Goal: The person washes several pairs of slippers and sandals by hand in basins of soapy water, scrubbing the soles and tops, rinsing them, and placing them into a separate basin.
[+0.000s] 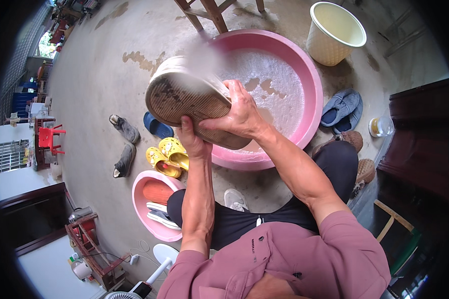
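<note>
A white shoe (172, 97) is held up with its ribbed, dirt-stained sole turned towards me. My left hand (193, 144) grips its lower edge, the thumb pressed on the sole. Around the other side, my right hand (242, 116) clasps the shoe with its thumb across the sole. Both hands look wet. Beneath them is a large round pink plastic basin (314, 93) with foamy water and brownish patches in it. A whitish blur covers part of the shoe's upper side and the basin's rim.
Yellow clogs (164, 164), a blue slipper (158, 125) and dark shoes (125, 129) lie left. A small pink basin (137, 209) holds footwear. A cream bucket (327, 46), grey-blue slippers (342, 108) and a clear jar (381, 127) stand right. Wooden stool legs (213, 15) are beyond.
</note>
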Demonstrator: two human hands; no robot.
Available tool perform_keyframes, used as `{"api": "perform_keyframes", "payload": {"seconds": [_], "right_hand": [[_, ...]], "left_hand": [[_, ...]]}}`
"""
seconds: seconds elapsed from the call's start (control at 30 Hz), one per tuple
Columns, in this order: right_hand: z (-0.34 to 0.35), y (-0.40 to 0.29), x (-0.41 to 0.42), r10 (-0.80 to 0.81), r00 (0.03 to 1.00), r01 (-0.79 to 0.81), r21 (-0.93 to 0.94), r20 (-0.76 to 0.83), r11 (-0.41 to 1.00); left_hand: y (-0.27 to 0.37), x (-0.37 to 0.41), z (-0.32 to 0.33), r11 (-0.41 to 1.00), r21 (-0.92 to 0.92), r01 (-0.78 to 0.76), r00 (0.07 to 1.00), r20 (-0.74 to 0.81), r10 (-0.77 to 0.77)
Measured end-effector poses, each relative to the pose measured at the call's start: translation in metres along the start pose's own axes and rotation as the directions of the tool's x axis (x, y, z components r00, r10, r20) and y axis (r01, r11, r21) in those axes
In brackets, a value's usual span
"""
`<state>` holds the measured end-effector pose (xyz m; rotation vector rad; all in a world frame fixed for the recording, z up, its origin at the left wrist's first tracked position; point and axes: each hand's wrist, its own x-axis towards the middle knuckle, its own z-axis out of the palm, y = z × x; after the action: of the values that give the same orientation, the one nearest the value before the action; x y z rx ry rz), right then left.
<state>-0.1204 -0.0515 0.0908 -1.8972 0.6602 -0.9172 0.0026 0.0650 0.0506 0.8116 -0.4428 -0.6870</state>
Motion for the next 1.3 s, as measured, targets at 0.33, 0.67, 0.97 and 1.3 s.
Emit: {"api": "perform_keyframes", "payload": {"seconds": [0.33, 0.67, 0.97, 1.3], "right_hand": [[-0.003, -0.008, -0.010, -0.137, 0.969, 0.124, -0.074, -0.206, 0.990], [-0.020, -0.015, -0.007, -0.139, 0.971, 0.149, 0.035, -0.194, 0.988], [-0.025, -0.008, -0.012, -0.072, 0.982, 0.086, 0.078, -0.175, 0.993], [-0.019, -0.002, -0.004, -0.006, 0.987, 0.023, 0.106, -0.162, 0.994]], "left_hand": [[0.023, -0.006, 0.017, 0.987, 0.065, 0.145, 0.982, 0.114, -0.151], [0.002, 0.009, 0.031, 0.993, 0.070, 0.092, 0.995, 0.023, -0.094], [-0.014, 0.004, 0.033, 0.993, 0.050, 0.105, 0.994, -0.016, -0.105], [-0.027, 0.020, 0.043, 0.992, 0.093, -0.090, 0.996, 0.030, 0.088]]}}
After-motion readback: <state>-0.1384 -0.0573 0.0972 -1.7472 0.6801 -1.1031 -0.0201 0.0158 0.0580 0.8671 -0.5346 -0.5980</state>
